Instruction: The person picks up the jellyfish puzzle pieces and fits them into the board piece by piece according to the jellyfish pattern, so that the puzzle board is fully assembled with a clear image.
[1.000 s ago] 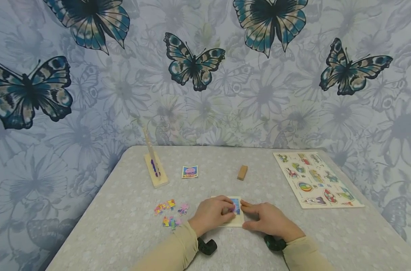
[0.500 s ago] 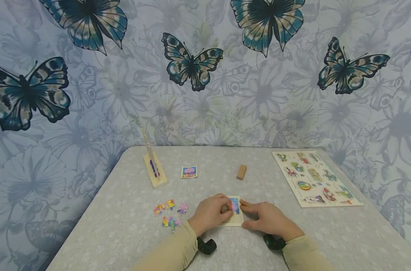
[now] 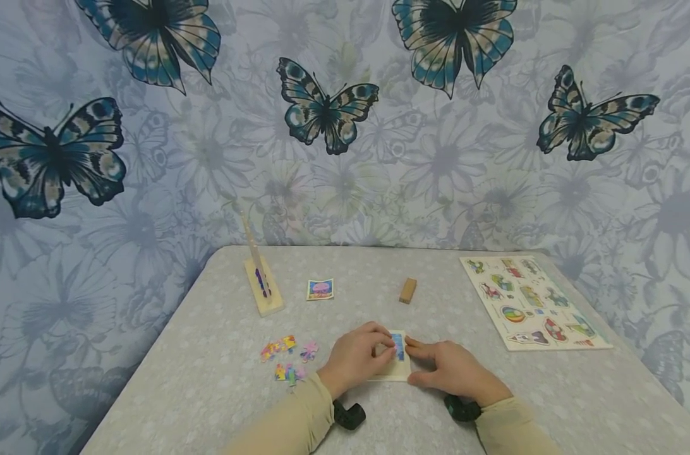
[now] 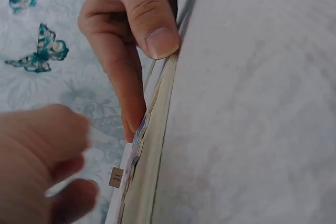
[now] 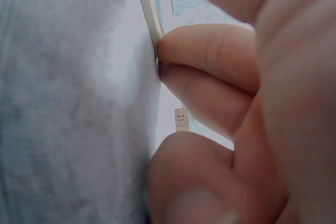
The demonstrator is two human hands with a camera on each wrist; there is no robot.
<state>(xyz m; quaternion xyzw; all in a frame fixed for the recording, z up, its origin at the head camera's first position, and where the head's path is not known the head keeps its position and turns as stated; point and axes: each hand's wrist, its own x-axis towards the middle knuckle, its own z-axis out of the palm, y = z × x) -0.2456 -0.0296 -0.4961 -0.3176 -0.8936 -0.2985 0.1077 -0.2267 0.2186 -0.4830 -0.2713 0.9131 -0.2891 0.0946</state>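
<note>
A small pale wooden puzzle board [image 3: 399, 373] with a blue picture lies flat on the table between the hands. The left hand [image 3: 356, 354] is over its left part. Thumb and fingertips seem to pinch a small pink puzzle piece [image 3: 394, 347] at the blue picture, mostly hidden by the fingers. In the left wrist view the left hand [image 4: 42, 161] is blurred and curled. The right hand [image 3: 453, 370] touches the board's right edge, fingers fairly straight and thumb apart near the front corner. Loose jigsaw pieces [image 3: 279, 346] lie left of the left hand.
Behind the board are a square jellyfish picture card [image 3: 320, 289] and a small wooden block [image 3: 407, 291]. A wooden stand [image 3: 270, 304] with an upright panel is at the back left. A larger picture puzzle board [image 3: 532, 303] lies at the right. Butterfly wallpaper covers the wall.
The left fingertips shift slightly over the blue picture, and the purple-pink piece between them shows less than a second ago. The right hand stays at the board's edge.
</note>
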